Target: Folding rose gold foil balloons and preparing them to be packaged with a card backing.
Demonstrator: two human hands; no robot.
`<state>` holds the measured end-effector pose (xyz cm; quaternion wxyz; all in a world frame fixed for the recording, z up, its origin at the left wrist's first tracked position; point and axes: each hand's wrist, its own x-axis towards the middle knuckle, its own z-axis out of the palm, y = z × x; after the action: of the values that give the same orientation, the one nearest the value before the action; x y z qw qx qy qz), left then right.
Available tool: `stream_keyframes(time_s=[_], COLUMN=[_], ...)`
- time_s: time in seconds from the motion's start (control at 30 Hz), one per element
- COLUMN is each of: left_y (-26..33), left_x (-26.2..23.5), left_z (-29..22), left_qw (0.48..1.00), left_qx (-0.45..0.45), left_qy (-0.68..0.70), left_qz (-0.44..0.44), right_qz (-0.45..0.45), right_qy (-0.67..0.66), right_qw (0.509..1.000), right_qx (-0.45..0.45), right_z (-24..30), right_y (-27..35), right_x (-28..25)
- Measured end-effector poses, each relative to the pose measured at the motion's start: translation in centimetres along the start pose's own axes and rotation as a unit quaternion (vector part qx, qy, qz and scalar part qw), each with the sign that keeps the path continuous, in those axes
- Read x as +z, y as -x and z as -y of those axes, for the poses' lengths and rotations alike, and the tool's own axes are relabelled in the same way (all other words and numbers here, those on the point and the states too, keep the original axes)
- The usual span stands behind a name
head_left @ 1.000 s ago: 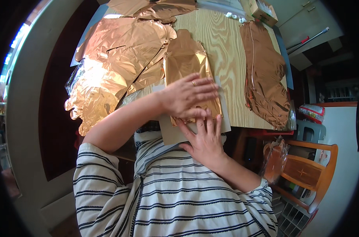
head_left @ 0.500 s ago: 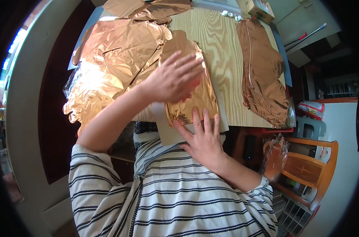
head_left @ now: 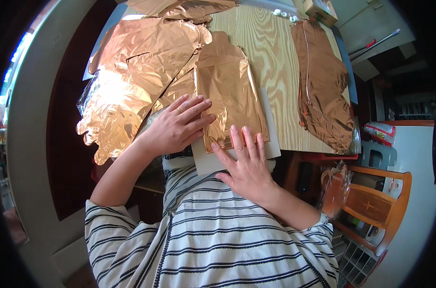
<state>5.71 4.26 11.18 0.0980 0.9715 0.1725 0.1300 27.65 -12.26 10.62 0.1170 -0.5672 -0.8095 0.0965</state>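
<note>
A copper-gold foil balloon (head_left: 226, 86), flat and folded into a long strip, lies in front of me at the table's near edge. Under its lower end is a pale card (head_left: 271, 129) that sticks out past the table edge. My left hand (head_left: 182, 120) rests at the strip's left side, its fingers stretched and the tips on the foil. Flat on the bottom end, with fingers spread, is my right hand (head_left: 246, 165). Neither hand grips anything. More shiny foil balloons (head_left: 146, 67) lie in a flat pile to the left.
On the right of the wood-grain table (head_left: 275, 96) lies a brown foil stack (head_left: 321, 86). Small white pieces (head_left: 284, 14) and a cardboard box (head_left: 321, 10) are at the far side. A wooden chair (head_left: 371, 204) with a plastic-wrapped bundle (head_left: 334, 192) stands at lower right.
My left hand has come down and left from above the foil strip to its left edge, uncovering the strip's middle. The right hand stays at the bottom end.
</note>
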Motion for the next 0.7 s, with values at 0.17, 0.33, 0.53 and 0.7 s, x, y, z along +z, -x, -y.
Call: stream_keyframes(time_s=[0.17, 0.33, 0.53, 0.7], left_y=[0.6, 1.7, 1.4, 0.0], left_x=[-0.1, -0.4, -1.0, -1.7], left_z=[-0.4, -0.8, 2.3, 0.1], left_qw=[0.999, 0.993, 0.996, 0.998], left_qx=[0.047, 0.11, 0.082, 0.063], left_qy=[0.005, 0.042, 0.041, -0.026], left_qz=[-0.007, 0.028, 0.003, -0.01], right_qz=[0.014, 0.024, 0.022, 0.031], right_qy=[0.017, 0.035, 0.048, 0.031], right_qw=[1.0, 0.999, 0.998, 0.999], right_qx=[-0.006, -0.011, -0.018, -0.017], right_z=[-0.3, -0.4, -0.4, -0.4], right_y=[0.1, 0.1, 0.1, -0.2], right_x=[0.3, 0.2, 0.3, -0.5])
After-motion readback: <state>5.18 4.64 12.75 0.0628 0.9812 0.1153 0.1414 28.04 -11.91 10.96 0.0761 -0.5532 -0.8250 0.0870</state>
